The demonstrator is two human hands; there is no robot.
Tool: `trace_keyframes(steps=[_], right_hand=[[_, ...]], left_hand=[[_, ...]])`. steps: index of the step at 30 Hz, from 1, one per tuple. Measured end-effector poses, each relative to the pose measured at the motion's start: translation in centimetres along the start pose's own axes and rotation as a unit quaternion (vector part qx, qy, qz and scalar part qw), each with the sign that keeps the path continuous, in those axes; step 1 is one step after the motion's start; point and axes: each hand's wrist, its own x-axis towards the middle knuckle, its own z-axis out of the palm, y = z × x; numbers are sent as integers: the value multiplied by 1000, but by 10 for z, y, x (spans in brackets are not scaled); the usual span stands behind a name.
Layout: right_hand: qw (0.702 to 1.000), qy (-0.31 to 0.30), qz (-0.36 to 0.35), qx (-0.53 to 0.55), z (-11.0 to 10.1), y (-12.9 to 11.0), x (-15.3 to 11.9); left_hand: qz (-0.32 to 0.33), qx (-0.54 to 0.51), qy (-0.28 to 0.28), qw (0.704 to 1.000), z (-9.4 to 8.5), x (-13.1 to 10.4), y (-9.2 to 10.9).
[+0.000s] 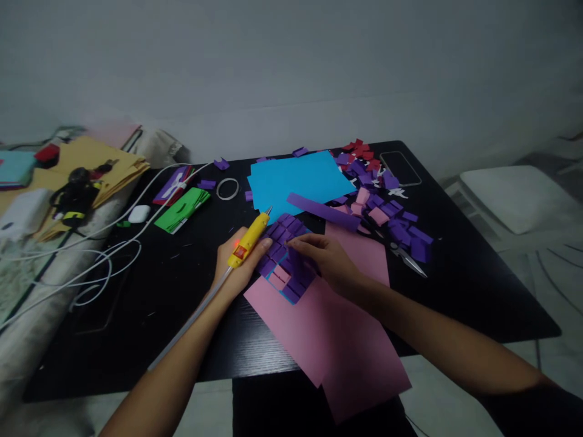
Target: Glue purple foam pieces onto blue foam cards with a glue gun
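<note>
The black table (455, 303) is the largest thing; at its near edge two overlapping pink sheets (296, 328) hang partly over. Farther lie the blue sheets (300, 176). Between these, above the far part of the pink sheets, is the tiled panel (296, 279), covered by folded purple pieces. It stands aslant, with one corner toward the person; which side is longer I cannot tell, because the hands cover some of it.

The left hand (241, 276) is closed around the yellow corded tool, and its thumb is at the panel's left edge. The right hand (330, 258) has its fingertips pinched over the panel; whether they grip a piece, I cannot tell.

The purple strip (323, 211) lies from far left to near right, across the blue sheets. The scissors (407, 258) point near right, beside many loose pieces (401, 230). The yellow corded tool (248, 243) has its long axis from near left to far right, metal tip far; letters on its red part are too small for reading. Smallest is the pink folded piece (279, 277) on the panel.
</note>
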Motion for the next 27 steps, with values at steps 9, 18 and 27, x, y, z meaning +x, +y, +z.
trace_keyframes(steps=[9, 18, 27], right_hand=[[998, -26, -44, 46, 39, -4, 13], [998, -9, -21, 65, 30, -13, 9], [995, 79, -63, -9, -32, -47, -17]], left_hand=[[-48, -165, -39, 984, 3, 0, 11], [-35, -166, -18, 985, -1, 0, 10], [-26, -163, -4, 986, -2, 2, 12]])
